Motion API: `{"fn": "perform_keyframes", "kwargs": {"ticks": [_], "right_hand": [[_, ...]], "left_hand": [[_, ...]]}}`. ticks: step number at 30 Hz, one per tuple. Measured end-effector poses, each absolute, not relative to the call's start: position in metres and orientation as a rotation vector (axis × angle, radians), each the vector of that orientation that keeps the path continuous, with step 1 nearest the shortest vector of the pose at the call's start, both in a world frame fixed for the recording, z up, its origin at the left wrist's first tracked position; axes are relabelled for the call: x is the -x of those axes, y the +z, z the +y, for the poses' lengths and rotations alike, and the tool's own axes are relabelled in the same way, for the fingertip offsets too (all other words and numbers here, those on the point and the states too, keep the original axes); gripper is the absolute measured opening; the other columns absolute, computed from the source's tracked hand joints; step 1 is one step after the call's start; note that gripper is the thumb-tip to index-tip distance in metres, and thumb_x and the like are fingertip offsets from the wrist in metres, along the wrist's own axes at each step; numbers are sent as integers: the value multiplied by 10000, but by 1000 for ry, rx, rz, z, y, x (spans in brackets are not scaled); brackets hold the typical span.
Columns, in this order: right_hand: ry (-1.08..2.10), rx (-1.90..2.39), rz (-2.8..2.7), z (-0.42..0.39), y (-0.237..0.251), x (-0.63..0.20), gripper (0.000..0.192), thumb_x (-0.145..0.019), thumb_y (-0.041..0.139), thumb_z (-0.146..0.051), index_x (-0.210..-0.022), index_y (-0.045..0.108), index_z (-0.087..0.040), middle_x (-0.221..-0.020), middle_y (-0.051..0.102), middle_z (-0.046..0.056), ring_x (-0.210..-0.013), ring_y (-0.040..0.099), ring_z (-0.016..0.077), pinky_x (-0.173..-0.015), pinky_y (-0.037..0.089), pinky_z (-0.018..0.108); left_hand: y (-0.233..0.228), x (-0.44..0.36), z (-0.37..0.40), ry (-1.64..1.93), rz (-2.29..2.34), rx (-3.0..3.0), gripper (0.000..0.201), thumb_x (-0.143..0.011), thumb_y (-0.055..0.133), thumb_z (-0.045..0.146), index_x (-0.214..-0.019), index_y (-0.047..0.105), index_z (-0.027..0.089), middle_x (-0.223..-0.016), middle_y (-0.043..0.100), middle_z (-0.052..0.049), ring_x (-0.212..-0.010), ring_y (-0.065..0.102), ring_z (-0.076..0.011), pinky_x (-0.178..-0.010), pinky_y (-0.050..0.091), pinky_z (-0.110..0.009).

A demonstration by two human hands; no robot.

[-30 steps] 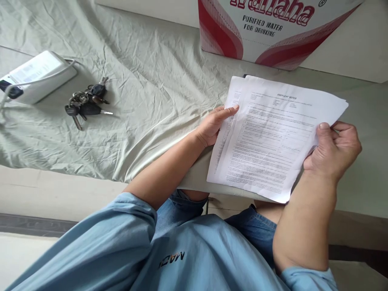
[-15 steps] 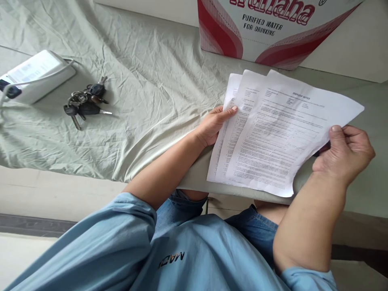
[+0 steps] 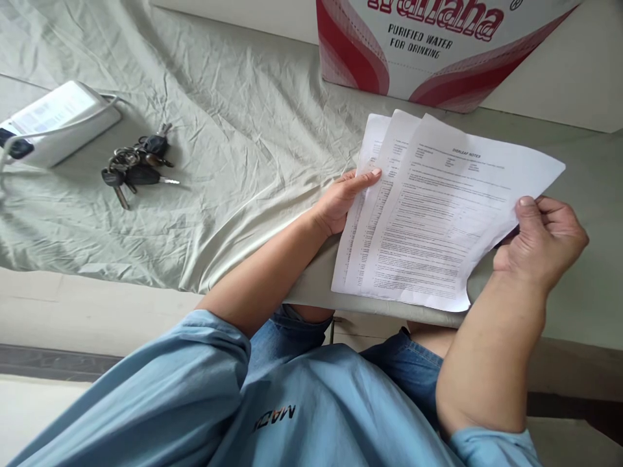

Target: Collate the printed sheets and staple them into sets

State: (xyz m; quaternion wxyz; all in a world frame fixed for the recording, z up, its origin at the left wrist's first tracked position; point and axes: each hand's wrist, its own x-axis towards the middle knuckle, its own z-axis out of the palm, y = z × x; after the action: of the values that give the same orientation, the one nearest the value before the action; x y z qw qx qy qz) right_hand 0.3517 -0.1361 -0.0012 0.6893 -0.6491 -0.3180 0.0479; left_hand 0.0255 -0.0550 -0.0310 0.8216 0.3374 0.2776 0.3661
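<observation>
Three printed paper sheets (image 3: 428,220) overlap in a fan above the front edge of the table, the top one headed "Overleaf Notes". My left hand (image 3: 343,201) pinches the left edges of the two sheets underneath, thumb on top and fingers hidden beneath. Gripped by its right edge, the top sheet is in my right hand (image 3: 548,240), with the thumb on the printed side and the other fingers curled behind. The paper bends slightly near its lower right corner.
A bunch of keys (image 3: 139,165) lies on the wrinkled green cloth (image 3: 233,123) to the left. Beyond it sits a white box-shaped device (image 3: 63,123) with a cable. A red and white water carton (image 3: 418,71) stands at the back.
My right hand has moved a little to the left with the top sheet, which now covers more of the sheets beneath. My left hand has hardly moved.
</observation>
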Motion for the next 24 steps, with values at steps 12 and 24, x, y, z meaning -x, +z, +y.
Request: {"fn": "perform_keyframes", "kwargs": {"ticks": [12,24], "right_hand": [[123,1482,-702,-132,3,-335,212,-635,910,-399,-781,814,-279,-734,719,-44,-757,615,181,-921,676,491],[113,1519,-701,-130,3,-328,245,-643,886,-421,-798,776,-266,-742,688,-45,-772,616,175,-855,630,433]], "left_hand": [[-20,-25,-62,784,621,-747,669,-806,1127,732,-1208,904,246,-1207,989,-153,-1449,887,-553,-1305,697,-756],[-17,-27,-66,810,689,-769,648,-755,1179,679,-1144,908,236,-1188,981,-155,-1411,903,-528,-1317,688,-767]]}}
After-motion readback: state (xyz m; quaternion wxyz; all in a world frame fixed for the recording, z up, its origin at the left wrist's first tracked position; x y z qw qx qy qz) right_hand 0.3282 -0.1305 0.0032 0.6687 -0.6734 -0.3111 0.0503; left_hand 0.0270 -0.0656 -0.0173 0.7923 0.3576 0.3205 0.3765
